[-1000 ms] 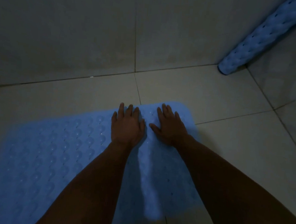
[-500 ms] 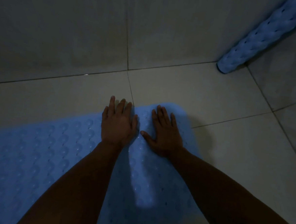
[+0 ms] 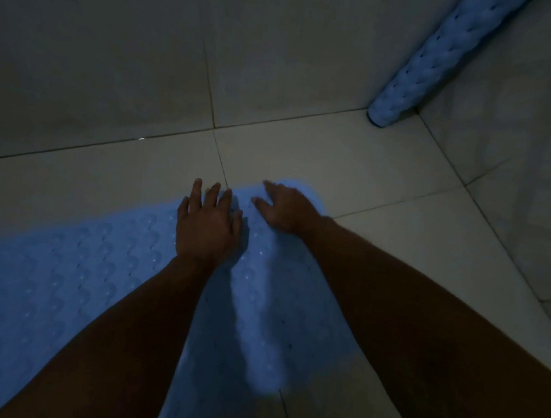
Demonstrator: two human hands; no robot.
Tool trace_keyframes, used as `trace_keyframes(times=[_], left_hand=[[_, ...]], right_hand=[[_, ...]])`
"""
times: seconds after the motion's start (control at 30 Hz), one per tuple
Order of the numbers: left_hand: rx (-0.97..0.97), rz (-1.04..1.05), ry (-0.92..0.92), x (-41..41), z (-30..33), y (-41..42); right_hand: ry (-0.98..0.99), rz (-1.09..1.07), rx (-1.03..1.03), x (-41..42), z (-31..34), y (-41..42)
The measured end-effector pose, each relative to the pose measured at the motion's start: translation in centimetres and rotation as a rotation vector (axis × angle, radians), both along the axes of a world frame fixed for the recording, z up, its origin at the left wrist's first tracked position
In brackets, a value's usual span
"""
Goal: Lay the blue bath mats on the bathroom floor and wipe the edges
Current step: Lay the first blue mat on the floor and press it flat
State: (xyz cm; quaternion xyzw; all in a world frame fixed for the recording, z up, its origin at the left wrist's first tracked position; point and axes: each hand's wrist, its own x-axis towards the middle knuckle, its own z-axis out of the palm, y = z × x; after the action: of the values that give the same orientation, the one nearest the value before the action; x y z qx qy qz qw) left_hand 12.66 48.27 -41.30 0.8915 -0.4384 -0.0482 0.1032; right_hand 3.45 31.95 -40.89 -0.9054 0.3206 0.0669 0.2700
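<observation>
1. Dim bathroom, lit poorly; pale tiled floor (image 3: 368, 169) with dark grout lines, meeting tiled walls (image 3: 115, 50) at the back and on the right.
2. Spread flat on the floor, lower left to centre: blue bath mat (image 3: 51, 274), bumpy on top, dotted with small holes, running off the left and bottom edges of the view.
3. Far rounded corner of that mat lying just past a grout crossing, near the middle of the view.
4. Pressed palm-down on the mat near its far edge: left hand (image 3: 206, 227), fingers straight and slightly spread, fingertips reaching the mat's edge; grip wide, holding nothing.
5. Just beside it, to the right, on the mat's far corner: right hand (image 3: 287, 209), also flat on the mat, fingers extended toward the upper left, partly blurred; grip wide, holding nothing.
6. Both bare forearms stretching in from the bottom of the view, covering part of the mat.
7. Standing on end in the far right corner, leaning where the two walls meet: second mat, rolled up (image 3: 441, 54), same blue, same holes, lower end on the floor, well apart from the hands.
</observation>
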Motion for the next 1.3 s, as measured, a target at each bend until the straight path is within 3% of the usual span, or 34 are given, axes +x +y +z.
trace_keyframes(times=[0.07, 0.2, 0.3, 0.8, 0.97, 1.17, 1.3], left_hand=[[-0.029, -0.025, -0.022, -0.6, 0.5, 0.0], [-0.009, -0.049, -0.024, -1.8, 1.1, 0.4], [-0.029, -0.044, -0.022, -2.2, 1.4, 0.2], [-0.063, -0.026, -0.079, -2.6, -2.4, 0.5], [-0.054, -0.03, -0.069, -1.8, -1.9, 0.8], [-0.059, 0.012, -0.057, -1.8, 0.0, 1.1], [-0.014, 0.01, -0.012, -3.0, 1.4, 0.3]], right_hand=[[-0.071, -0.085, -0.09, -1.4, 0.8, -0.6], [0.168, -0.023, -0.108, -4.8, -0.4, -0.5], [0.23, 0.052, -0.131, -7.3, -2.4, 0.1], [-0.011, 0.026, -0.334, -9.5, -6.3, 2.0], [0.019, 0.036, -0.247, -9.4, -5.9, 1.7], [0.197, 0.064, -0.018, -8.2, -3.7, 0.2], [0.082, -0.077, 0.038, -7.3, -1.0, -1.2]])
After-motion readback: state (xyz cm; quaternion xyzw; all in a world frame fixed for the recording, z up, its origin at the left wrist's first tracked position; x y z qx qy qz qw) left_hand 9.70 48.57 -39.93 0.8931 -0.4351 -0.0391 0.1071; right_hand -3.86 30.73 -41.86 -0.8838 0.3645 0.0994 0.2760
